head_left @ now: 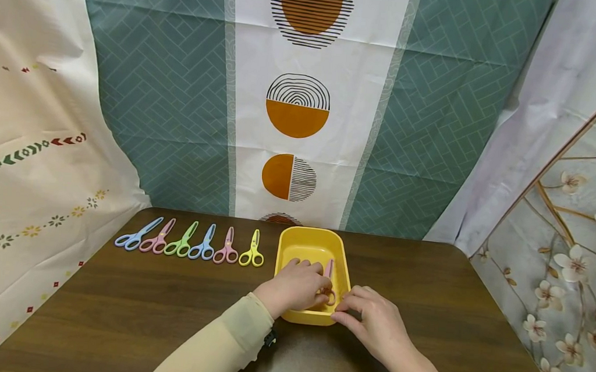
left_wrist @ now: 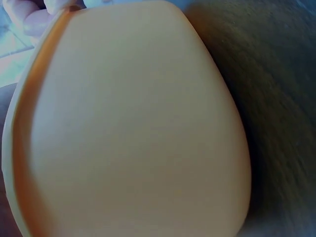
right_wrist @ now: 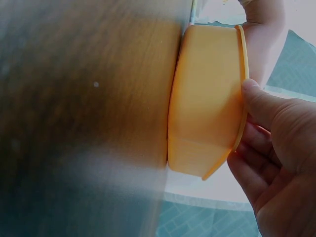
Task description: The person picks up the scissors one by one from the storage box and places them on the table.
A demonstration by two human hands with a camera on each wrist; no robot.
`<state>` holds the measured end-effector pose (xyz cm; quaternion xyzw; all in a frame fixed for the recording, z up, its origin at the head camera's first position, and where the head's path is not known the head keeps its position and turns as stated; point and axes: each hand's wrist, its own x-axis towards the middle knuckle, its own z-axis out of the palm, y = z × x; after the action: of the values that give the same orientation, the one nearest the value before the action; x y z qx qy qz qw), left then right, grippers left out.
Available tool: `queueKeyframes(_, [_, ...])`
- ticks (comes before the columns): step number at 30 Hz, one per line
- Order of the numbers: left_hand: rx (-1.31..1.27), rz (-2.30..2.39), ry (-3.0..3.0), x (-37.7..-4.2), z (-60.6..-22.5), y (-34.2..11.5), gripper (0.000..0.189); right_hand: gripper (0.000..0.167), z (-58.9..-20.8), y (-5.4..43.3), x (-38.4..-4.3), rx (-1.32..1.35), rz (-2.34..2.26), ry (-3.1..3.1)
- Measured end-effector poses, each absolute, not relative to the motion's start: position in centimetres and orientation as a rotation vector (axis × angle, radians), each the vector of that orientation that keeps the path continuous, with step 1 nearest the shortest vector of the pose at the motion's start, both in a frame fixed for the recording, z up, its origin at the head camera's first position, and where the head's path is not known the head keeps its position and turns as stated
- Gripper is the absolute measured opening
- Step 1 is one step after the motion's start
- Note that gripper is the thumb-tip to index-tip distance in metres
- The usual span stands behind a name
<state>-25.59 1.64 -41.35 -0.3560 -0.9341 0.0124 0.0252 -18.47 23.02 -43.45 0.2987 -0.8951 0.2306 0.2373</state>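
A yellow plastic tray (head_left: pixel 304 319) stands on the table. My left hand (head_left: pixel 298 282) reaches in over its near left side, fingers curled at the handle of a pair of pink scissors (head_left: pixel 329 267). The scissors' blades point away from me, and the hand covers part of the handle. At the tray's near right corner, my right hand (head_left: pixel 372 317) pinches the rim. The right wrist view shows its thumb (right_wrist: pixel 256 98) on the rim, with the other fingers bent just beside it. Most of the left wrist view is filled by the tray's outer wall (left_wrist: pixel 133 118).
Left of the tray, several scissors lie in a row, handles toward me, from a blue pair (head_left: pixel 139 234) to a yellow pair (head_left: pixel 253 249). The dark wooden table (head_left: pixel 162 304) backs onto a patterned curtain (head_left: pixel 177 112). Printed cloths hang at both sides.
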Motion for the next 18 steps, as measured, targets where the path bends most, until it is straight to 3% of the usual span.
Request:
queueKeyframes(6, [-1.079, 0.054, -2.879, -25.72, -41.49, 1.6, 0.022, 0.022, -43.5, 23.08, -18.52, 0.821, 0.63, -2.453])
queueKeyframes(12, [-1.129, 0.047, -2.903, -25.67, -41.57, 1.55, 0.036, 0.021, -43.61, 23.14, -18.56, 0.831, 0.617, -2.441])
queueKeyframes(18, [-1.125, 0.032, -2.914, -25.65, -41.57, 1.52, 0.033, 0.021, -43.63, 23.14, -18.53, 0.833, 0.617, -2.432])
